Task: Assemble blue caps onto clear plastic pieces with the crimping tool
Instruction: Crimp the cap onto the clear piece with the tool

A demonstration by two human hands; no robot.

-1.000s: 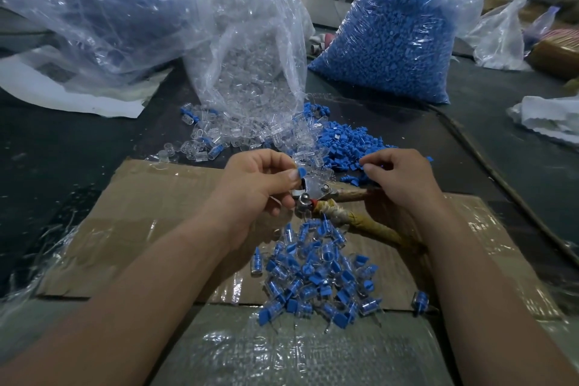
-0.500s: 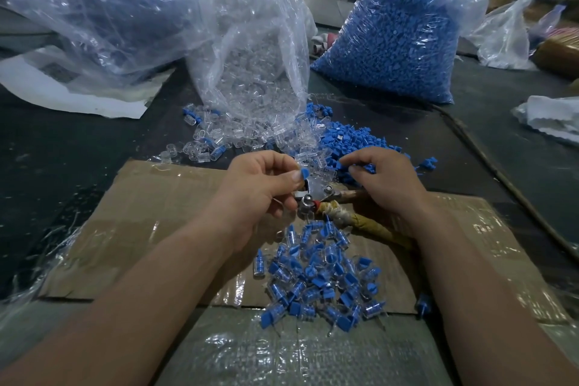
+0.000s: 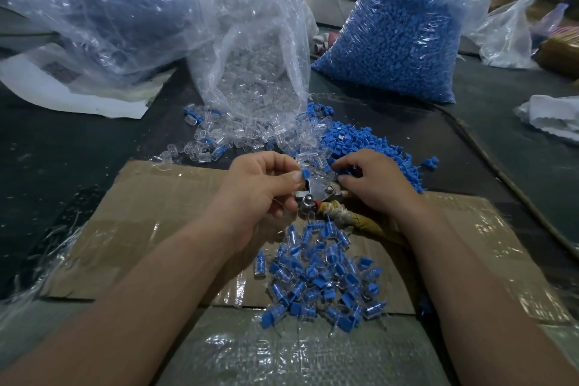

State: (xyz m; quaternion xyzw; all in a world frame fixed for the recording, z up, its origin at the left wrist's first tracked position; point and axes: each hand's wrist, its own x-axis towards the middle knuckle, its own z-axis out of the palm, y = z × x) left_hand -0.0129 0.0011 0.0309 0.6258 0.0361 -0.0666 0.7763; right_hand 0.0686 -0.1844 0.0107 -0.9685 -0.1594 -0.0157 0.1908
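Head view has the left hand (image 3: 260, 194) pinching a blue cap (image 3: 304, 173) just above the crimping tool (image 3: 313, 197), the right hand (image 3: 376, 185) curled into loose caps (image 3: 372, 141) beyond its fingertips, hold unclear; seemingly loading, next seating it squarely before squeezing.

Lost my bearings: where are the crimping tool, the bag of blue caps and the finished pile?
crimping tool (image 3: 315, 193): head view, metal head.
bag of blue caps (image 3: 394, 50): head view, filled middle.
finished pile (image 3: 322, 279): head view, centre.
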